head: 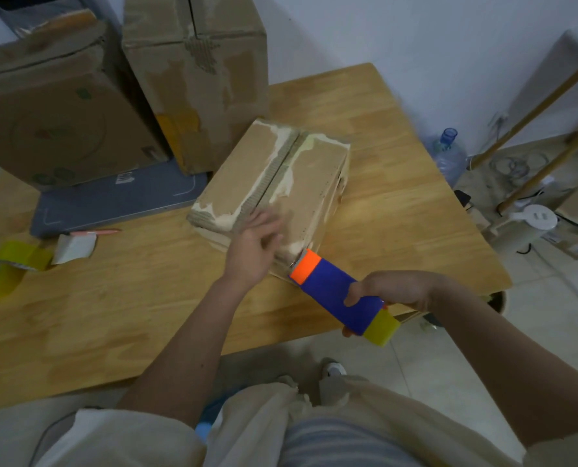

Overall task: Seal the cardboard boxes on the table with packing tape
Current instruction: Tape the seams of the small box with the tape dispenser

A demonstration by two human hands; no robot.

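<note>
A small flat cardboard box [247,173] lies on the wooden table [112,315], its two top flaps meeting along a torn middle seam. My left hand [252,246] rests with spread fingers on the box's near end. My right hand [397,289] grips a tape dispenser [331,291] with a blue body, an orange front and a yellow tape roll at the back. The orange front touches the near right corner of the box. Two big cardboard boxes stand at the back: one on the left [55,106], one in the middle [199,75].
A grey flat board [119,200] lies under the big boxes. A yellow tape roll [1,269], a scrap of card [75,247] and a pink pen [95,232] lie at the table's left. A water bottle [449,156], wooden poles and cables are on the floor at the right.
</note>
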